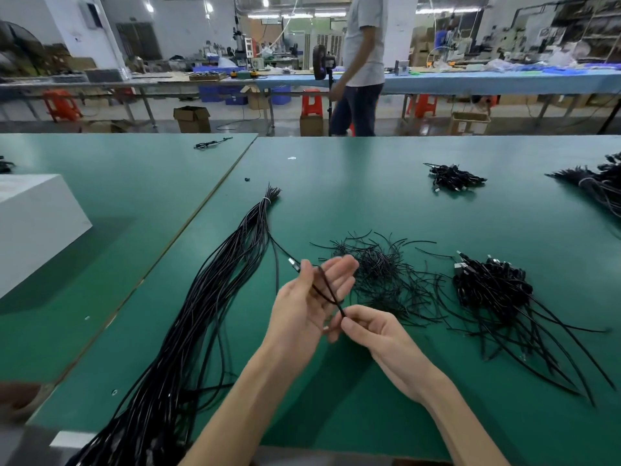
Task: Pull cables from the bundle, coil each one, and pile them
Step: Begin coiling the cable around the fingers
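Cable bundle (201, 314) sprawls across green table (369, 183); benches (504, 80) and red stools (311, 102) beyond.

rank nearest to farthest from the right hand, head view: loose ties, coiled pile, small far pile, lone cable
1. loose ties, just beyond the right hand
2. coiled pile, to its right
3. small far pile, back right
4. lone cable, far back left
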`<state>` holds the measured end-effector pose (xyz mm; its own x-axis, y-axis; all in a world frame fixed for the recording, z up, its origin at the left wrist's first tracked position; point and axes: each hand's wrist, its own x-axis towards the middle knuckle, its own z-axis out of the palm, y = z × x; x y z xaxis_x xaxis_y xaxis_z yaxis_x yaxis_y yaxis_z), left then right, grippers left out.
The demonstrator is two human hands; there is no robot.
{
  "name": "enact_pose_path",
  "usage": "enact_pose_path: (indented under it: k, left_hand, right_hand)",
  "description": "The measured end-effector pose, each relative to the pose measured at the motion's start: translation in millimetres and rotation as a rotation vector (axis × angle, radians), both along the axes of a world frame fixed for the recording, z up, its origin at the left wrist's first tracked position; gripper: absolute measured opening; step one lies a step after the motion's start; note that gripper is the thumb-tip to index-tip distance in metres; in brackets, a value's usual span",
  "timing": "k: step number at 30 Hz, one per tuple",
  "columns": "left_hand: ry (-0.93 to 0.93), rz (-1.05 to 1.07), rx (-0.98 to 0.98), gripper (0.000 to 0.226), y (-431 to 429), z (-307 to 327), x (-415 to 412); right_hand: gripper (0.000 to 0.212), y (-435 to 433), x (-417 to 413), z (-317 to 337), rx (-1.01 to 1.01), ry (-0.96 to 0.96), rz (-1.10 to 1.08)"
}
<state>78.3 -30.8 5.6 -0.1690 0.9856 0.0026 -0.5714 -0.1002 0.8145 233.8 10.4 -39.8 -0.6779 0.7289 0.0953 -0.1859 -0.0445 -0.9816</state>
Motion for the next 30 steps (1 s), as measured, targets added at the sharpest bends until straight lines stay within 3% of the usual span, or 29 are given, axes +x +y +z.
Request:
enact_pose_path:
  k: [2, 5, 8, 11, 14, 16, 18, 21, 24, 28, 30]
  left_hand:
    - [-0.167, 0.012, 0.031, 0.04, 4, 7, -5]
    - [-0.046, -0.003, 0.013, 0.033, 5, 12, -17]
    - [0.321, -0.06, 0.022, 0.042, -3, 11, -28]
    - [0.724, -0.151, 0.038, 0.045, -12, 15, -34]
    - [1.206, -0.202, 0.103, 0.038, -22, 13, -33]
    - [1.443, -0.232, 0.141, 0.031, -28, 9, -33]
    - [1.666, -0.242, 0.174, 0.028, -28, 4, -38]
    - [2.069, -0.114, 0.302, 0.022, -26, -8, -47]
    - [2.05, 0.011, 0.394, 0.004, -24, -22, -47]
    - [1.917, 0.095, 0.355, 0.06, -17, -40, -41]
    - [1.723, 0.079, 0.253, 0.06, -14, -43, -30]
  right_hand:
    - [0.023, -1, -1, 0, 0.021, -0.028, -0.024]
    - [0.023, -3, -4, -1, 0.076, -0.073, -0.094]
    - [0.03, -3, -6, -3, 0.196, -0.174, -0.162]
    - [0.015, -4, -7, -7, 0.342, -0.293, -0.212]
    - [0.008, -7, -9, -8, 0.544, -0.453, -0.303]
    - [0.018, -9, -10, -7, 0.713, -0.511, -0.309]
    - [0.025, -10, -10, -7, 0.832, -0.551, -0.342]
    - [0.01, -12, -10, -7, 0.886, -0.556, -0.463]
    - [0.004, -12, -9, -6, 0.883, -0.504, -0.514]
    - [0.011, -14, -7, -5, 0.728, -0.383, -0.521]
    - [0.018, -16, -8, -6, 0.67, -0.328, -0.482]
